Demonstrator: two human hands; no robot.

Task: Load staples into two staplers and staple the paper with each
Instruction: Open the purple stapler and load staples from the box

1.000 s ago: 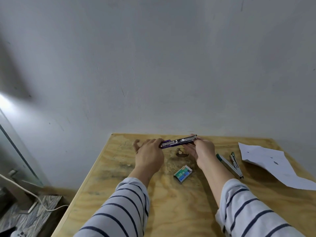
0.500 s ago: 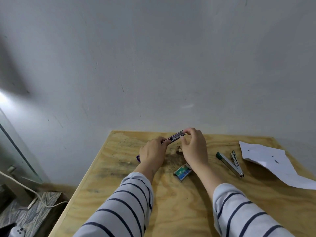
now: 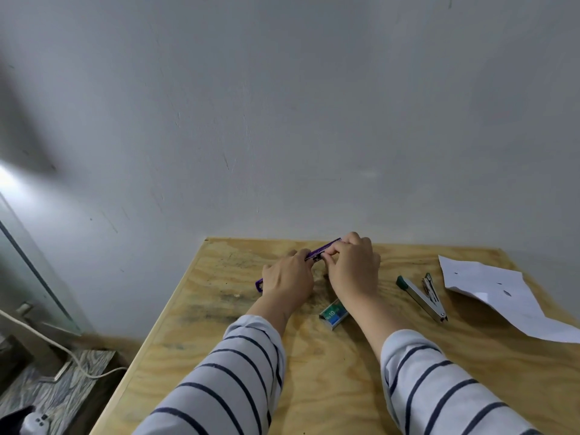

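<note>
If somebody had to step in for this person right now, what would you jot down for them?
Left hand grips the purple stapler, opened out long; its near end pokes out by the wrist. Right hand pinches at its far end.
Staple box lies on the table just below the hands.
Green-tipped stapler lies open to the right, untouched; paper lies beyond it.
Done: purple stapler opened. Whether staples are in yet cannot be seen.
Left: finish loading it, load the other, staple the paper with each.

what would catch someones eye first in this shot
Both hands, left hand and right hand, grip a purple stapler at the far middle of the plywood table. To the right lie an opened green stapler and creased white paper; a staple box sits by the right wrist.
</note>
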